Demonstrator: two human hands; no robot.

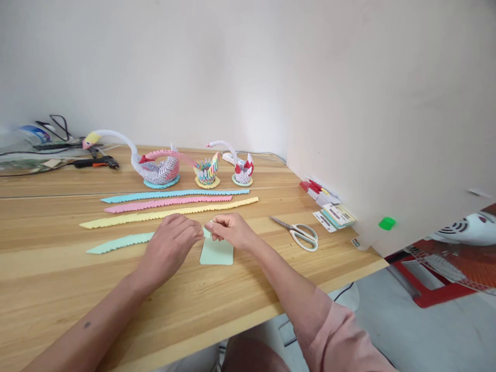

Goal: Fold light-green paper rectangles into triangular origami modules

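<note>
Smooth, pale wood-grain table (186, 323) fills the lower half of the frame beneath a plain white wall (194, 67). At centre, the right hand (228, 230) pinches a small piece of pale green paper (207, 234) between thumb and forefinger. The left hand (172, 240) curls in from the other side, fingertips meeting the paper's left edge; its thumb is hidden, so how firmly it grips cannot be told. Held by its edges, the little piece is probably being kept steady for fine fingerwork.

Just below the fingers lies a flat, square-cornered stack of pale green paper sheets (217, 253), apparently placed for easy reach. Left of centre, a pale green strip of overlapping folded paper (120, 243) disappears behind the left hand. Above it, long strips with toothed, ridged edges lie roughly parallel, perhaps sorted by colour: yellow paper (166, 214), pink paper (166, 204) and blue paper (174, 195).

Right of centre rest steel scissors with cream looped handles (300, 233). Beyond the strips, in the upper middle, stand three paper swans, spiky-textured and curve-necked: one large and white-and-pink (160, 173), one multicoloured (207, 171), one small and white-and-red (244, 173).
</note>
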